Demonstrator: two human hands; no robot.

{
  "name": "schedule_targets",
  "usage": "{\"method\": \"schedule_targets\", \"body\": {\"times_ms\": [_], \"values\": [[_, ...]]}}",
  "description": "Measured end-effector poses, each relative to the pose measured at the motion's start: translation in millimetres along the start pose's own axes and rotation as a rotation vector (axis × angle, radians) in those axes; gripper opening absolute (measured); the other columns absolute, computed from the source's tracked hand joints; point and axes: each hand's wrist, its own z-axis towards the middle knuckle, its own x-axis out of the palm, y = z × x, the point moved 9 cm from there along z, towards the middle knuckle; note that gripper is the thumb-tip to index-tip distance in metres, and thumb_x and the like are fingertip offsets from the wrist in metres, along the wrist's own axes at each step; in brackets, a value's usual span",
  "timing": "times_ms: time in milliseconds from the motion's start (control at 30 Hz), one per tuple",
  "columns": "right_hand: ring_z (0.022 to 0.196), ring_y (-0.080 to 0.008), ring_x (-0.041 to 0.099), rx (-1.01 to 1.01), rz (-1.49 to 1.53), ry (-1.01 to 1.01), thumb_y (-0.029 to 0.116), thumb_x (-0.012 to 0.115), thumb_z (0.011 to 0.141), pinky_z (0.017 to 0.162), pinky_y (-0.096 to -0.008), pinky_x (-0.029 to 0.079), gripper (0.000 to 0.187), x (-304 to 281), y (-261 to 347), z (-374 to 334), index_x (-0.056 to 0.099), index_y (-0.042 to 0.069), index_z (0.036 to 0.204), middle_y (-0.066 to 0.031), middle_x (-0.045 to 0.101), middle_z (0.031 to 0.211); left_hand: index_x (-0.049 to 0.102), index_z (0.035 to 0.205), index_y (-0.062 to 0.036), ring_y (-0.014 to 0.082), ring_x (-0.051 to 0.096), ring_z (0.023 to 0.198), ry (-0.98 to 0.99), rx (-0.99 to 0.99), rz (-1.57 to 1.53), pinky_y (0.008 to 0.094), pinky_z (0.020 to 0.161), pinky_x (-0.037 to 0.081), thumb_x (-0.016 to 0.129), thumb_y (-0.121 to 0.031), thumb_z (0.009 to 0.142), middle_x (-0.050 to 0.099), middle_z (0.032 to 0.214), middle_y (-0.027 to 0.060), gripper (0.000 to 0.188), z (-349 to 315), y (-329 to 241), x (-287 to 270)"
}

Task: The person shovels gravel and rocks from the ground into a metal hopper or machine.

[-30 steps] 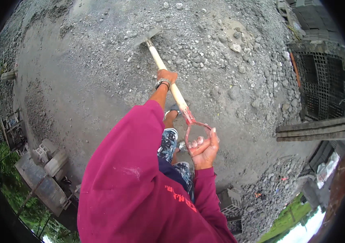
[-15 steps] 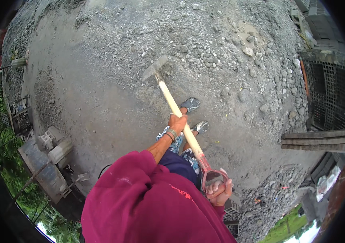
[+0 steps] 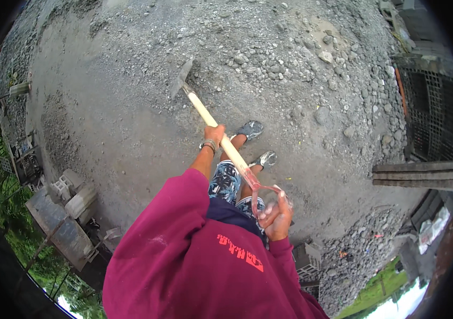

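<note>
A shovel slants across the middle, with its pale wooden shaft (image 3: pixel 238 160) running from upper left to lower right. Its grey metal blade (image 3: pixel 182 80) is tilted over the gravel; whether it touches the ground, I cannot tell. My left hand (image 3: pixel 215 134) is wrapped round the shaft in its upper half, with bands on the wrist. At the near end, my right hand (image 3: pixel 278 219) has its fingers curled at the worn red D-shaped handle (image 3: pixel 254 195), the thumb side raised. My shoes (image 3: pixel 251 129) stand just right of the shaft.
Loose gravel and stones (image 3: pixel 274 66) spread ahead and to the right. Left lie a hollow concrete block (image 3: pixel 66 184) and a grey metal tub-like thing (image 3: pixel 53 223). At right are a dark lattice panel (image 3: pixel 429 114) and stacked boards (image 3: pixel 417 176); more stones (image 3: pixel 362 255) lie lower right.
The shovel has shifted up and left, away from my body, and its blade has turned to a steeper slant. Both hands moved with it, and my left arm is stretched further out.
</note>
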Motion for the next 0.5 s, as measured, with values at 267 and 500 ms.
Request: {"method": "schedule_targets", "body": {"times_ms": [267, 500], "values": [[0.04, -0.0181, 0.051, -0.139, 0.125, 0.082, 0.032, 0.051, 0.098, 0.042, -0.0312, 0.047, 0.046, -70, 28, -46, 0.052, -0.006, 0.125, -0.0067, 0.052, 0.052, 0.056, 0.077, 0.0093, 0.0254, 0.06, 0.047, 0.194, -0.059, -0.141, 0.0372, 0.042, 0.05, 0.061, -0.013, 0.078, 0.059, 0.063, 0.0161, 0.023, -142, -26, 30], [0.041, -0.0191, 0.05, -0.222, 0.012, -0.012, 0.036, 0.052, 0.097, 0.041, -0.0319, 0.045, 0.046, -19, 34, 7, 0.053, -0.003, 0.122, -0.0049, 0.051, 0.053, 0.057, 0.076, 0.0092, 0.0288, 0.064, 0.055, 0.22, -0.009, -0.133, 0.0393, 0.049, 0.053, 0.063, -0.017, 0.078, 0.062, 0.067, 0.0176, 0.027, -63, -85, 68]]}}
